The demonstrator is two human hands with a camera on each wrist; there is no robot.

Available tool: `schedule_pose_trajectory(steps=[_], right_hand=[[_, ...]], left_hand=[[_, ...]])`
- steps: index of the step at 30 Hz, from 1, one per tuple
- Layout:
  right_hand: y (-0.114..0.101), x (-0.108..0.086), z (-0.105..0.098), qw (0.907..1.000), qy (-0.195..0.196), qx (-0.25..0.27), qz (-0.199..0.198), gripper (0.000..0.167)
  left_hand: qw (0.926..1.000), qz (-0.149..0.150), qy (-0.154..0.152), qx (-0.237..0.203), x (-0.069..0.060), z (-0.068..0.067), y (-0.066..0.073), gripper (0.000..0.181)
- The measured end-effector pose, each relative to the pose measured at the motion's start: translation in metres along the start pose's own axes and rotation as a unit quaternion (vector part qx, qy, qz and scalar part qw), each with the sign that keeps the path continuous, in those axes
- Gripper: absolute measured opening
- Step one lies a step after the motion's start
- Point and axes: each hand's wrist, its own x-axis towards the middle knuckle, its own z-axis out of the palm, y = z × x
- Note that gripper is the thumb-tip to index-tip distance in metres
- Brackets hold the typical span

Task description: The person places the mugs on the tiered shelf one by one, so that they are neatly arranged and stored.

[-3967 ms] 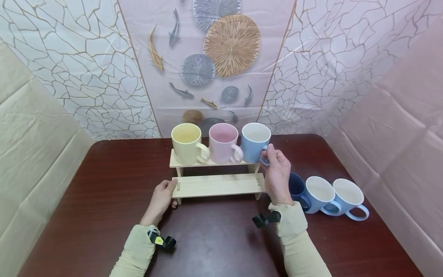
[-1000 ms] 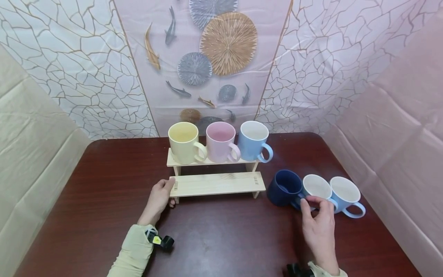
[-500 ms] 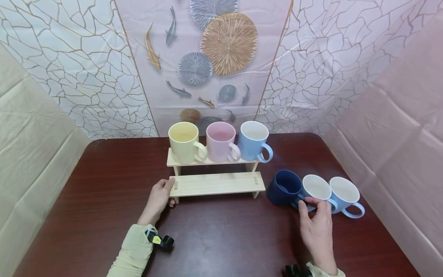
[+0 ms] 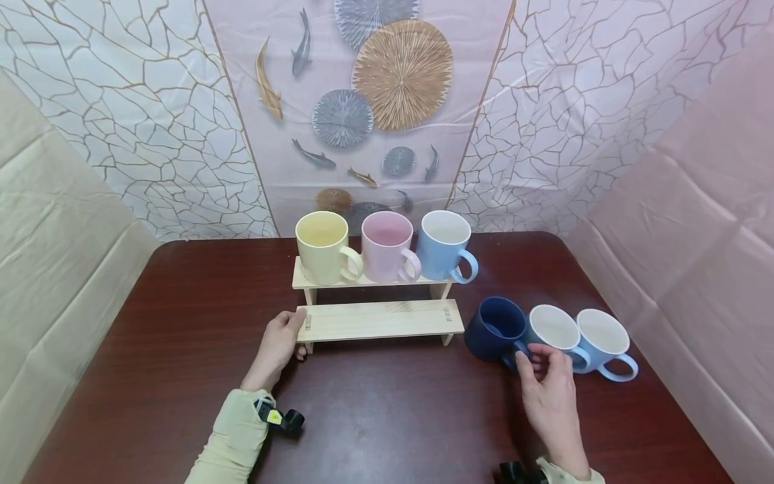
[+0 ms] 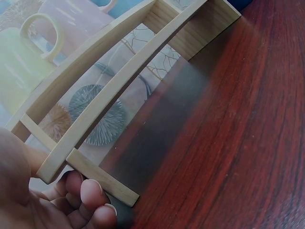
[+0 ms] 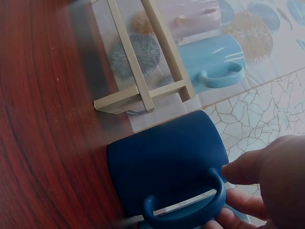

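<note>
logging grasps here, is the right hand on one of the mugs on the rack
No, the right hand is at the handle of the dark blue mug, which stands on the table beside the wooden rack.

Upright plain navy mug (image 4: 492, 333), handle (image 6: 183, 220) at its near right, just beside a pale two-tier wooden rack (image 4: 381, 320).

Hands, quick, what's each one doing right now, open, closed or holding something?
Left hand: holding the left end of the lower wooden shelf.
Right hand: pinching the navy mug by its handle.
</note>
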Motion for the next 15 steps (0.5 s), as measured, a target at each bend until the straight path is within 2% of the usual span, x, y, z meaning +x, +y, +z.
schedule_pose_trajectory(steps=[7,15], right_hand=[[0.0014,0.0007,0.0017,0.9998,-0.02,-0.002,0.001,0.032],[0.0087,0.0045,0.0,0.9959,-0.081,-0.022,0.034,0.049]], left_hand=[[1.0,0.002,0.0,0.001,0.0004,-0.0002,0.0002,0.039],[1.0,0.004,0.001,-0.001,0.0007,0.0,-0.0016,0.039]])
